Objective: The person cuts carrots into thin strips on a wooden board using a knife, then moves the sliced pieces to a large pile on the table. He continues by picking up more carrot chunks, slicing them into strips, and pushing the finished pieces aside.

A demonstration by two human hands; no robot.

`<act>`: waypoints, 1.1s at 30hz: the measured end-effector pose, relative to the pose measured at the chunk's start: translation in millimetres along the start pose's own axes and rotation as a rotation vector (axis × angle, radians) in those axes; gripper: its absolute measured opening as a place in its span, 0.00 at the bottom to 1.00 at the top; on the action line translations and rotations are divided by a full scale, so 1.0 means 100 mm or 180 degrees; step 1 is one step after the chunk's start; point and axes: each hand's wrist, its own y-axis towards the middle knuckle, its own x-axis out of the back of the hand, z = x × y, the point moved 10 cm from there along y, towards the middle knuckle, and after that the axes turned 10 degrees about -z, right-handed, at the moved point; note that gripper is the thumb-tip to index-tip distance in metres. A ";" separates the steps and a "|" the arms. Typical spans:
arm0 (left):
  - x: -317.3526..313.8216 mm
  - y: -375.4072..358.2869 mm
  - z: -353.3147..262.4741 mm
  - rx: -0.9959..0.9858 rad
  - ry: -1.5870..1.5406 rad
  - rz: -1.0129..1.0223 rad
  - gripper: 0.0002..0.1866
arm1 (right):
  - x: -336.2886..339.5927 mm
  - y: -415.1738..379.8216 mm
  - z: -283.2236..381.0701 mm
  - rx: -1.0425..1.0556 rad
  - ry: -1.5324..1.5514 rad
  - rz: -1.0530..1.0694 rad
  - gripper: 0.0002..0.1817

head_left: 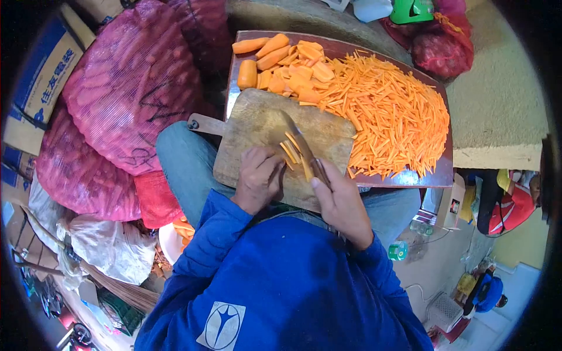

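Note:
My right hand point(342, 202) is wrapped round the handle of a knife point(300, 139), whose blade points away from me over a worn wooden cutting board point(249, 126). Beside the blade lie a few cut carrot sticks point(288, 153) on the board. Just left of them, my left hand point(257, 175) rests on the board with its fingers curled and pressed together; what is under them is hidden. Behind the board, carrot slices point(301, 73) and whole peeled carrots point(266, 50) lie on a dark red table point(404, 182). A large heap of carrot sticks point(398, 117) covers its right side.
Big pink mesh sacks point(132, 88) stand at the left, near a white sack point(108, 245). A concrete ledge point(497, 111) runs along the right, with a red net bag point(442, 50) on it. Two other people, one in red point(515, 205) and one in blue point(490, 292), are at far right.

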 end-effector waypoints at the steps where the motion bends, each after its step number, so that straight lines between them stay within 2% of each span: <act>1: 0.02 0.00 -0.02 0.0000 0.0021 -0.0011 0.11 | 0.03 -0.02 -0.02 -0.0306 0.0022 0.0104 0.20; 3: 0.14 0.03 0.16 0.0785 -0.0324 -0.0400 0.07 | 0.00 -0.08 -0.07 -0.0246 -0.0072 0.0308 0.20; 7: 0.26 0.05 0.25 0.1013 -0.0403 -0.0739 0.07 | -0.16 -0.22 -0.22 -0.0123 -0.0144 0.0701 0.21; 11: 0.15 0.01 0.31 0.1066 -0.0245 -0.0340 0.08 | 0.15 -0.10 -0.45 -0.0351 -0.0328 0.0519 0.20; 13: 0.02 0.05 0.16 0.0473 -0.0026 0.0036 0.10 | 0.45 0.04 -0.43 0.0207 -0.0413 -0.0071 0.20; 16: -0.08 0.12 0.09 0.0320 0.0125 0.0352 0.12 | 0.72 0.23 -0.41 -0.0007 -0.0801 -0.0210 0.20; 17: -0.08 0.16 0.07 0.0282 0.0126 0.0357 0.12 | 0.77 0.25 -0.48 -0.0317 -0.0782 -0.0158 0.19; 20: -0.16 0.23 0.14 0.0438 0.0143 0.0595 0.13 | 0.86 0.20 -0.33 0.0112 -0.0443 -0.0504 0.19; 21: -0.18 0.26 0.19 0.0510 0.0016 0.0557 0.13 | 0.85 0.18 -0.34 0.0113 -0.0422 -0.0531 0.19; 23: -0.22 0.32 0.25 0.0560 -0.0115 0.0549 0.12 | 0.68 0.11 -0.48 -0.0067 -0.0771 -0.0134 0.19; 26: -0.35 0.59 0.29 0.0587 -0.0020 0.0825 0.13 | 0.64 0.08 -0.54 -0.0065 -0.0659 -0.0169 0.20; 28: -0.44 0.86 0.26 0.0255 -0.0051 0.0785 0.12 | 0.64 0.07 -0.56 -0.0016 -0.0605 -0.0228 0.19; 29: -0.51 1.01 0.26 0.0080 -0.0239 0.0557 0.11 | 0.63 0.06 -0.54 0.0011 -0.0624 -0.0217 0.19; 30: -0.62 1.16 0.29 0.0060 -0.0235 0.0565 0.11 | 0.63 0.06 -0.52 0.0040 -0.0646 -0.0198 0.19; 32: -0.87 1.43 0.20 -0.0624 0.0150 0.0689 0.11 | 0.62 0.07 -0.49 0.0052 -0.0701 -0.0160 0.19; 33: -0.99 1.59 0.23 -0.0639 0.0149 0.0700 0.11 | 0.60 0.06 -0.48 0.0054 -0.0769 -0.0111 0.18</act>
